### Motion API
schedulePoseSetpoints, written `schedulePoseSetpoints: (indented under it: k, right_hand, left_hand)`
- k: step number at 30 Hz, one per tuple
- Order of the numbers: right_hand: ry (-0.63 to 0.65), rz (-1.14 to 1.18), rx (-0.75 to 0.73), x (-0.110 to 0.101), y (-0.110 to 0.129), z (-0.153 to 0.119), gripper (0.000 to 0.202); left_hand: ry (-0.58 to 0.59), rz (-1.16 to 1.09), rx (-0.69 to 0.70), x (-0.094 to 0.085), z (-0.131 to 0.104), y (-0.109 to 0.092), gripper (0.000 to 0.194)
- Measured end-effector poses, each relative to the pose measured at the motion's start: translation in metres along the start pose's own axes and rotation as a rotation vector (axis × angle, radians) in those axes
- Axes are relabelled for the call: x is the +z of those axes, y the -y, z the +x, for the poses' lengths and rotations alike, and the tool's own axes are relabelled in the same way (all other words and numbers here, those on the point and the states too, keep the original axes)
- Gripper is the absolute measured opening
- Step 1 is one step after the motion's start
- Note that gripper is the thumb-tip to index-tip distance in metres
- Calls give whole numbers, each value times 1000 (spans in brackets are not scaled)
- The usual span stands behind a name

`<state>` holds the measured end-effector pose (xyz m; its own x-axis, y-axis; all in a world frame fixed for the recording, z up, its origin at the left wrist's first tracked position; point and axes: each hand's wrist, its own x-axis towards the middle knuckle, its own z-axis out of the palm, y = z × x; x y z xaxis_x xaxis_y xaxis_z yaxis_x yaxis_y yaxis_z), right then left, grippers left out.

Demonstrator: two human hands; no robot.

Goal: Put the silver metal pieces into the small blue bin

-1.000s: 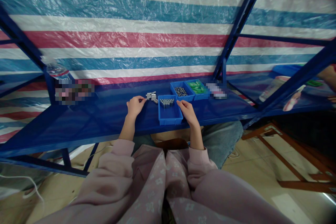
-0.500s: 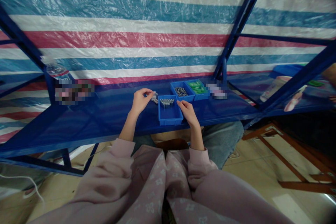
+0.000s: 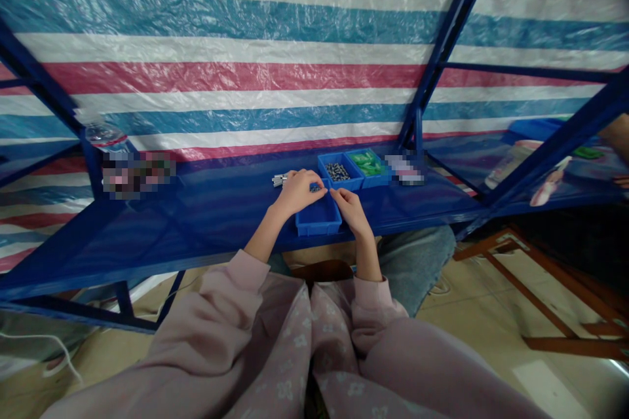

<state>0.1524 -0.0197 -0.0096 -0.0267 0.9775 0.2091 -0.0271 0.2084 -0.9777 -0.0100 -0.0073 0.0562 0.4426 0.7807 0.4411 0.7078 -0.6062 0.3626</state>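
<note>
A blue tray (image 3: 318, 228) sits near the front edge of the blue table, with small metal parts at its far end partly hidden by my left hand (image 3: 299, 193). That hand is over the tray's far left part, fingers pinched, and what it holds is too small to name. At the tray's right rim, my right hand (image 3: 349, 204) is pinched too, its fingertips close to the left ones; its contents are hidden. Several metal tubes (image 3: 280, 179) lie beyond my left hand.
Behind the tray stand a blue bin of small metal pieces (image 3: 338, 172) and one of green pieces (image 3: 366, 162). A plastic bottle (image 3: 105, 136) is at the left. Blue frame posts rise at both sides. Another person's hand shows at the far right edge.
My left hand has moved right, from the metal tubes to over the tray, and now meets the right fingertips. My right hand has barely moved.
</note>
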Motion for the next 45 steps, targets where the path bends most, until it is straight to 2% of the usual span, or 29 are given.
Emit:
schedulePoseSetpoints:
  k: [12,19,27,36,45]
  right_hand:
    - [-2,4,-1,0,2,-1,45]
    - [-1,-9,-11,-1,1,-1,45]
    - [5,-30,-18,-1,0,0,45]
    - [0,-22,-5,1,3,-1,45]
    - [-3,-27,-19,1,5,-2,45]
  left_hand:
    - [63,176,19,11,-1,3,13]
    - [82,286,57,11,1,2,11]
    - [91,341,65,14,0,1,6]
    - [115,424,104,16,1,-4,14]
    - [88,459,75,16,-1,-4,11]
